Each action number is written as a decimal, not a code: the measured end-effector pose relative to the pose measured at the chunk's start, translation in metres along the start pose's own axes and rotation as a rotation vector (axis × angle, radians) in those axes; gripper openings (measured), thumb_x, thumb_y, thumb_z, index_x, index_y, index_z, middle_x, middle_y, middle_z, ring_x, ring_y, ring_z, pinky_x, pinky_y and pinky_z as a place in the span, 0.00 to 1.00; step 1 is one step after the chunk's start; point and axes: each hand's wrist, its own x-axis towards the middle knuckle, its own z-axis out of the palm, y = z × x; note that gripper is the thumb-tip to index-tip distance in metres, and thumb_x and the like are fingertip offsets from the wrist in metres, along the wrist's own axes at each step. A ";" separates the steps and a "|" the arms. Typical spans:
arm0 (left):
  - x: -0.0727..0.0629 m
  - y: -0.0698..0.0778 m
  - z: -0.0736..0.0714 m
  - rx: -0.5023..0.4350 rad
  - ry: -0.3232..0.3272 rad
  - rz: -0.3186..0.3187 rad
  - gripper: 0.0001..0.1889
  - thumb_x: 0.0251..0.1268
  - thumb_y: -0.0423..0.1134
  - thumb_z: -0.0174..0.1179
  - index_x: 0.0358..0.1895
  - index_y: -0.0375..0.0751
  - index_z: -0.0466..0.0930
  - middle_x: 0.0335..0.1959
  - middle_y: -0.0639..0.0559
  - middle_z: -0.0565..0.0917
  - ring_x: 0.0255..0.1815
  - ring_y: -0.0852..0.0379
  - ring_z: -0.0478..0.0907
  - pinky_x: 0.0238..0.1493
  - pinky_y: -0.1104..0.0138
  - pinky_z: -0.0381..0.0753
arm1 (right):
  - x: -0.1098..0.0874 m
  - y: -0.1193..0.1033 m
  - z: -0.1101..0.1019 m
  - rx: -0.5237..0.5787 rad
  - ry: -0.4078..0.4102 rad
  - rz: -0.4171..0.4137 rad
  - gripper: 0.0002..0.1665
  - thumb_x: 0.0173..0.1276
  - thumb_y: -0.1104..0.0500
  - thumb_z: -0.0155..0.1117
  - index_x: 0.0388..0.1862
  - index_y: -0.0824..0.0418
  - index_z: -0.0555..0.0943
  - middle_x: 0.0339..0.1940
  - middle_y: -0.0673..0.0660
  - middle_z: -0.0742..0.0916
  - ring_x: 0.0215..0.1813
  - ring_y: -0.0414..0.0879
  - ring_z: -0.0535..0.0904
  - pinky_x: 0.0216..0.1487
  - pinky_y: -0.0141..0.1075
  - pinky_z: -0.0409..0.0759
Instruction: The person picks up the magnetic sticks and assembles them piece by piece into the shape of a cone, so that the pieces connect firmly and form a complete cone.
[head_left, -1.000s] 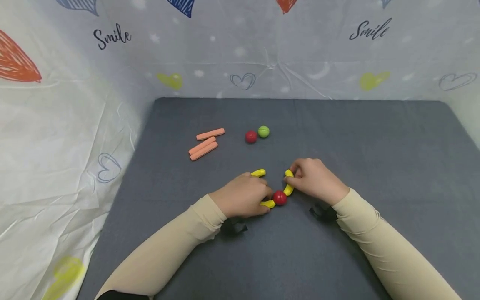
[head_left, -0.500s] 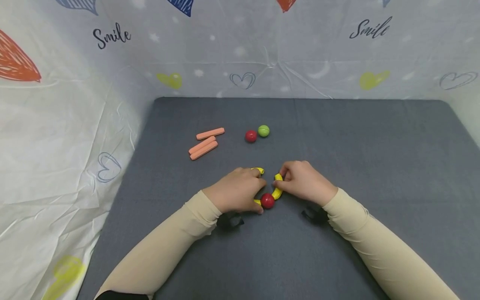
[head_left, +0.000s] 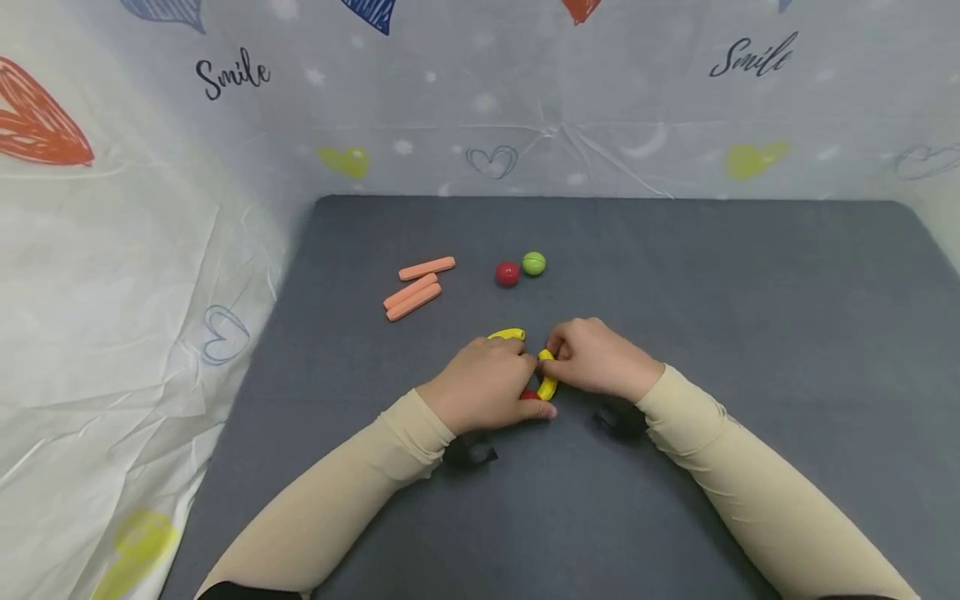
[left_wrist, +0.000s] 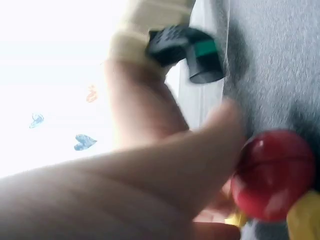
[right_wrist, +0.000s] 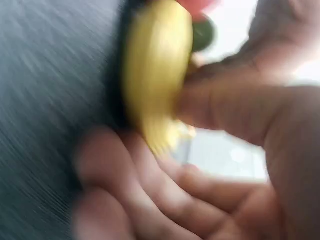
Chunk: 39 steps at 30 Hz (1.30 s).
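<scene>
My right hand [head_left: 596, 358] pinches a small yellow toy banana [head_left: 548, 383] between thumb and fingers; the right wrist view shows that banana [right_wrist: 155, 65] large and blurred. Just left of it, a shiny red ball [head_left: 529, 394] is mostly hidden under my left hand [head_left: 483, 383]. The left thumb [head_left: 542, 410] lies straight along the ball's near side. In the left wrist view the red ball [left_wrist: 275, 175] sits beside the thumb, with a yellow piece [left_wrist: 306, 217] at its lower right. Another toy banana [head_left: 508, 334] shows beyond the left knuckles.
Three orange sausage-like sticks [head_left: 414, 300] lie on the grey tabletop [head_left: 712, 275] at the back left. A second red ball [head_left: 507, 274] and a green ball [head_left: 534, 264] sit at the back centre. A printed white cloth [head_left: 420, 92] hangs along the far edge.
The right hand has moved left with its banana, and the red ball has shifted left too. The left hand has lately come right over the ball, covering it and the yellow piece beside it.
</scene>
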 end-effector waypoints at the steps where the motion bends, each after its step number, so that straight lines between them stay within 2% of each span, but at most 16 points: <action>1: 0.000 0.001 0.001 0.012 0.023 0.002 0.25 0.68 0.69 0.63 0.41 0.49 0.86 0.30 0.56 0.78 0.32 0.58 0.76 0.46 0.57 0.81 | 0.000 0.001 -0.004 0.012 -0.037 -0.006 0.08 0.73 0.59 0.64 0.37 0.60 0.87 0.18 0.49 0.81 0.21 0.41 0.76 0.28 0.36 0.74; 3: 0.001 0.003 0.004 0.028 0.066 0.011 0.24 0.71 0.67 0.61 0.41 0.48 0.85 0.30 0.56 0.78 0.31 0.59 0.75 0.41 0.60 0.81 | 0.002 0.005 -0.014 0.025 -0.091 -0.015 0.11 0.77 0.60 0.61 0.43 0.61 0.89 0.20 0.50 0.84 0.23 0.42 0.79 0.30 0.37 0.76; 5: 0.002 0.006 0.006 0.038 0.104 0.035 0.23 0.74 0.64 0.61 0.47 0.47 0.85 0.32 0.56 0.78 0.30 0.60 0.75 0.39 0.63 0.81 | 0.006 0.010 -0.023 0.020 -0.089 -0.008 0.14 0.78 0.60 0.59 0.50 0.64 0.89 0.23 0.51 0.86 0.26 0.43 0.82 0.32 0.39 0.78; 8: 0.004 0.009 0.010 0.029 0.120 0.077 0.21 0.75 0.60 0.61 0.54 0.48 0.85 0.35 0.56 0.79 0.30 0.62 0.75 0.36 0.66 0.79 | 0.016 0.018 -0.033 -0.021 -0.006 0.017 0.16 0.78 0.59 0.61 0.55 0.68 0.86 0.26 0.53 0.87 0.26 0.44 0.80 0.33 0.39 0.78; 10: 0.005 0.012 0.012 0.026 0.117 0.101 0.20 0.75 0.59 0.62 0.57 0.50 0.85 0.37 0.56 0.79 0.30 0.62 0.74 0.37 0.67 0.79 | 0.025 0.025 -0.037 -0.050 0.062 0.036 0.17 0.76 0.58 0.63 0.56 0.69 0.86 0.27 0.54 0.87 0.26 0.44 0.79 0.33 0.38 0.77; 15: 0.008 0.020 0.017 0.015 0.078 0.128 0.16 0.75 0.55 0.64 0.56 0.53 0.87 0.40 0.54 0.81 0.30 0.63 0.74 0.37 0.68 0.79 | 0.046 0.040 -0.045 -0.076 0.155 0.090 0.19 0.74 0.56 0.68 0.54 0.69 0.85 0.33 0.58 0.88 0.32 0.48 0.81 0.36 0.41 0.78; 18: 0.009 0.023 0.018 0.009 0.067 0.136 0.15 0.76 0.52 0.64 0.57 0.52 0.88 0.42 0.54 0.81 0.29 0.63 0.75 0.34 0.69 0.79 | 0.055 0.043 -0.049 -0.066 0.190 0.104 0.26 0.73 0.53 0.69 0.63 0.67 0.81 0.41 0.62 0.87 0.39 0.53 0.82 0.42 0.46 0.80; 22: 0.010 0.026 0.019 0.012 0.097 0.147 0.12 0.76 0.47 0.63 0.54 0.51 0.88 0.41 0.53 0.82 0.27 0.62 0.74 0.31 0.69 0.78 | 0.065 0.042 -0.052 -0.074 0.227 0.030 0.39 0.72 0.52 0.71 0.78 0.61 0.70 0.57 0.66 0.83 0.48 0.58 0.80 0.50 0.52 0.79; 25: 0.009 0.027 0.021 0.019 0.116 0.148 0.10 0.74 0.43 0.62 0.53 0.51 0.88 0.39 0.53 0.81 0.26 0.62 0.72 0.29 0.68 0.76 | 0.070 0.040 -0.049 -0.100 0.233 -0.047 0.37 0.74 0.55 0.70 0.78 0.60 0.71 0.64 0.66 0.80 0.55 0.58 0.79 0.57 0.54 0.78; 28: 0.006 0.027 0.022 0.015 0.114 0.140 0.11 0.74 0.41 0.61 0.54 0.50 0.87 0.38 0.52 0.81 0.26 0.62 0.71 0.27 0.69 0.74 | 0.072 0.037 -0.044 -0.106 0.235 -0.071 0.29 0.76 0.58 0.69 0.72 0.61 0.77 0.63 0.64 0.81 0.59 0.58 0.79 0.62 0.54 0.76; 29: 0.004 0.026 0.022 0.007 0.108 0.136 0.12 0.74 0.41 0.61 0.55 0.49 0.87 0.38 0.52 0.81 0.26 0.62 0.71 0.27 0.69 0.74 | 0.072 0.036 -0.042 -0.102 0.236 -0.066 0.26 0.76 0.58 0.68 0.70 0.61 0.78 0.62 0.64 0.82 0.61 0.58 0.78 0.63 0.54 0.75; 32: 0.002 0.024 0.021 -0.007 0.102 0.127 0.12 0.74 0.41 0.61 0.56 0.49 0.86 0.38 0.52 0.80 0.25 0.62 0.71 0.27 0.69 0.73 | 0.069 0.034 -0.040 -0.077 0.236 -0.031 0.23 0.76 0.57 0.68 0.66 0.63 0.79 0.58 0.64 0.84 0.59 0.58 0.80 0.61 0.54 0.77; 36: 0.002 0.022 0.021 -0.010 0.110 0.126 0.11 0.75 0.40 0.60 0.55 0.48 0.86 0.38 0.51 0.79 0.27 0.61 0.71 0.28 0.69 0.74 | 0.057 0.029 -0.035 -0.071 0.217 0.009 0.21 0.75 0.55 0.70 0.61 0.63 0.81 0.51 0.62 0.86 0.51 0.55 0.83 0.53 0.50 0.79; 39: 0.000 0.020 0.023 0.005 0.111 0.122 0.10 0.75 0.39 0.61 0.54 0.47 0.86 0.38 0.51 0.79 0.29 0.60 0.72 0.29 0.68 0.75 | 0.046 0.021 -0.027 -0.062 0.150 -0.003 0.20 0.74 0.54 0.71 0.58 0.63 0.83 0.42 0.59 0.87 0.40 0.50 0.81 0.43 0.45 0.79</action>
